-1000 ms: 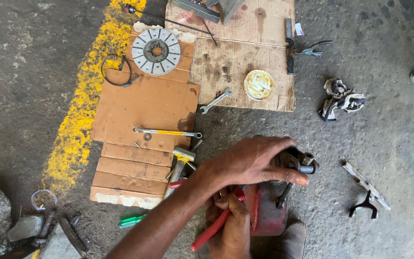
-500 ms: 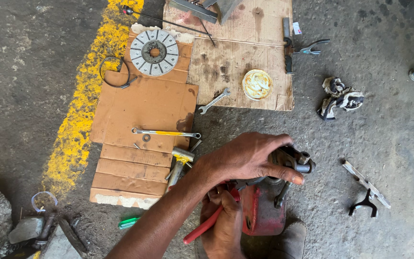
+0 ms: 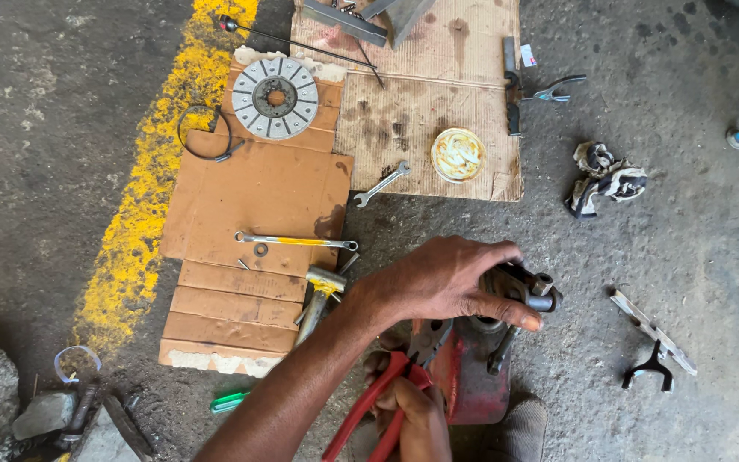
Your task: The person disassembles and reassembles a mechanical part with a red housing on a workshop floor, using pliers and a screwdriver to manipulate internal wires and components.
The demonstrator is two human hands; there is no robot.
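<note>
My left hand (image 3: 442,282) reaches across from the lower left and grips a dark metal part (image 3: 530,289) on top of a red cylindrical body (image 3: 472,376) standing on the floor. Below it, my right hand (image 3: 412,411) is closed on red-handled pliers (image 3: 378,402). The pliers' jaws (image 3: 428,340) point up under my left hand, against the red body. What the jaws grip is hidden.
Cardboard sheets (image 3: 258,197) carry a round clutch disc (image 3: 274,97), a yellow-marked spanner (image 3: 297,242), a small wrench (image 3: 382,183) and a tub of grease (image 3: 458,155). A hammer (image 3: 322,291) lies by my arm. Rags (image 3: 605,175) and a metal fork piece (image 3: 652,338) lie right.
My left hand has stayed clamped on the metal part. The pliers' handles have shifted slightly and my right hand has closed higher on them.
</note>
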